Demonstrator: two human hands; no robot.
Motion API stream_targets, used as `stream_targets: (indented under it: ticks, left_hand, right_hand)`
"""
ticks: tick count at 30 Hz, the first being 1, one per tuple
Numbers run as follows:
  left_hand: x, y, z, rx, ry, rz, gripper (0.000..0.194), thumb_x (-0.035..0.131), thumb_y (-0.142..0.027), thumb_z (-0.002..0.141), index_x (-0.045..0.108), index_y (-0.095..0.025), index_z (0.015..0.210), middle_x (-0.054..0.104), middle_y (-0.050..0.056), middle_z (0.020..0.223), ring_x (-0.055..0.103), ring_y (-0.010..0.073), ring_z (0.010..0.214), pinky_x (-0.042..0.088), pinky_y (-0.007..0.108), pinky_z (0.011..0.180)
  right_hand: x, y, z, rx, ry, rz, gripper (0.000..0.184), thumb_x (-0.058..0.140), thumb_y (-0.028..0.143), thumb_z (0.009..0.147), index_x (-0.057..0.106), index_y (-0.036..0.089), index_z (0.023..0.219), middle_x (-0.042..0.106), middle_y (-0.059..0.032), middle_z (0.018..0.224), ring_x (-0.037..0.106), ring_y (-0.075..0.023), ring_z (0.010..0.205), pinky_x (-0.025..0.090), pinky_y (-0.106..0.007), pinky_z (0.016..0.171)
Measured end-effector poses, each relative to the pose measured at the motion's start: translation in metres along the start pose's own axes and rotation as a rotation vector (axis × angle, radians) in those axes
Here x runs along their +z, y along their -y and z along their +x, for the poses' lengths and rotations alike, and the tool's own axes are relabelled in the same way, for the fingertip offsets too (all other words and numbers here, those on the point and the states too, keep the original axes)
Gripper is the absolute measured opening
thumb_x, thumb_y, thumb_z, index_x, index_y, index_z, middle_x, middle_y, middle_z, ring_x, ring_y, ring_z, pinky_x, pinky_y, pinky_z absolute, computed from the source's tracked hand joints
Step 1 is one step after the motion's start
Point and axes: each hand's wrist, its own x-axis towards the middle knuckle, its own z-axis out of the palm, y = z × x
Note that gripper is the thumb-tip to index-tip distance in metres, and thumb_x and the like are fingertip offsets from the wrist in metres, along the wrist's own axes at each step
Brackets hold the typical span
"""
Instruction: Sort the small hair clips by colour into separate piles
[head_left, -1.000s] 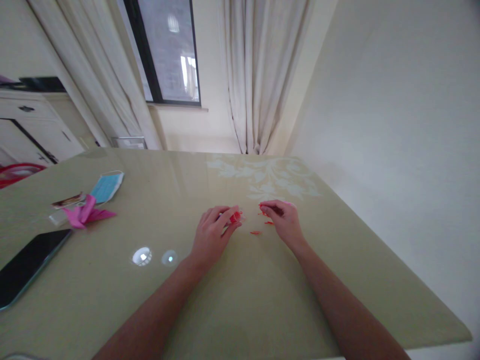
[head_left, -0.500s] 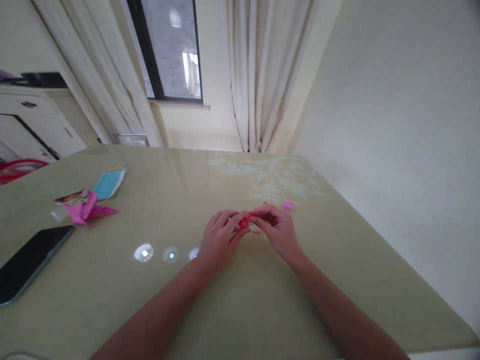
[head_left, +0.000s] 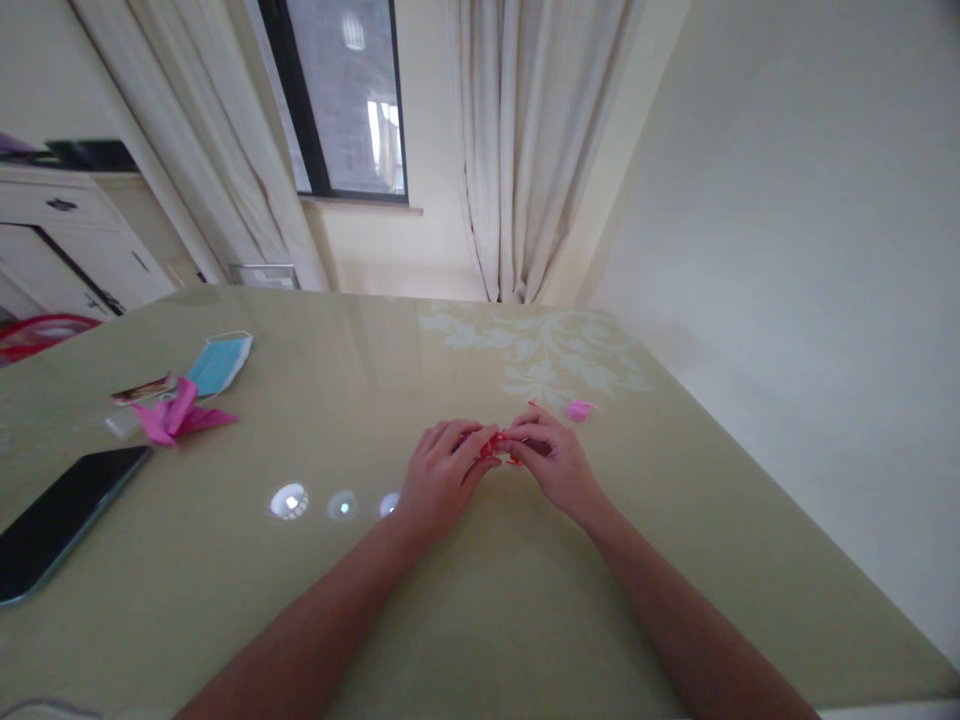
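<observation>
My left hand [head_left: 442, 470] is closed around a small, red, crinkled piece that looks like a wrapper [head_left: 490, 443], mostly covered by the fingers. The thumb and fingertips of my right hand [head_left: 559, 462] pinch at its right end, close beside the left fingertips. Small red scraps show near the hands, one [head_left: 533, 404] just beyond my right fingers and another [head_left: 514, 461] under them. A small pink piece [head_left: 579, 410] lies on the table past my right hand.
On the left of the glossy table [head_left: 480, 620] are a pink folded-paper figure [head_left: 178, 415], a blue face mask [head_left: 220, 365] and a black phone [head_left: 67, 515]. A wall [head_left: 810, 250] runs along the right edge. Curtains [head_left: 525, 150] and a window [head_left: 345, 100] stand behind.
My right fingertips have shifted slightly at the end of the red wrapper, and less of the red shows between the hands. The view has moved a little.
</observation>
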Motion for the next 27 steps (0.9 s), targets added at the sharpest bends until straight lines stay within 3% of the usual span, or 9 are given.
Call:
stream_targets:
  ticks: [9,15,21,27]
  left_hand:
    - [-0.0001,0.0012,0.0015,-0.013,-0.017,-0.002,0.034,0.067,-0.035,0.100,0.067,-0.022,0.131,0.073,0.009,0.115,0.066,0.0246,0.105,0.055,0.041,0.094]
    - [-0.0029,0.0009,0.0043,0.052,-0.005,0.039,0.035,0.066,-0.035,0.101,0.066,-0.022,0.133,0.074,0.009,0.116,0.067,0.0246,0.105,0.056,0.041,0.093]
    - [-0.0045,-0.0026,0.0050,0.111,0.012,0.084,0.034,0.067,-0.035,0.100,0.068,-0.021,0.131,0.075,0.009,0.114,0.068,0.0246,0.103,0.055,0.040,0.090]
    - [-0.0035,-0.0029,0.0040,0.115,0.016,0.056,0.034,0.069,-0.034,0.099,0.068,-0.020,0.130,0.075,0.009,0.114,0.067,0.0251,0.104,0.055,0.041,0.091]
  right_hand:
    - [-0.0089,0.0034,0.0010,0.047,0.151,0.087,0.017,0.075,0.038,0.092,0.085,0.028,0.103,0.064,-0.0068,0.108,0.065,-0.0205,0.103,0.056,-0.034,0.087]
    - [-0.0093,0.0082,0.0001,0.170,0.073,0.238,0.016,0.083,0.034,0.084,0.082,0.024,0.097,0.071,-0.0037,0.097,0.067,-0.0170,0.090,0.056,-0.030,0.080]
    - [-0.0098,0.0050,0.0020,0.243,0.030,0.228,0.023,0.090,0.038,0.076,0.078,0.021,0.085,0.076,-0.0023,0.084,0.071,-0.0176,0.079,0.059,-0.032,0.077]
    - [-0.0049,0.0021,-0.0004,0.144,-0.060,0.148,0.026,0.092,0.041,0.074,0.077,0.022,0.084,0.076,-0.0032,0.081,0.073,-0.0197,0.075,0.062,-0.034,0.073]
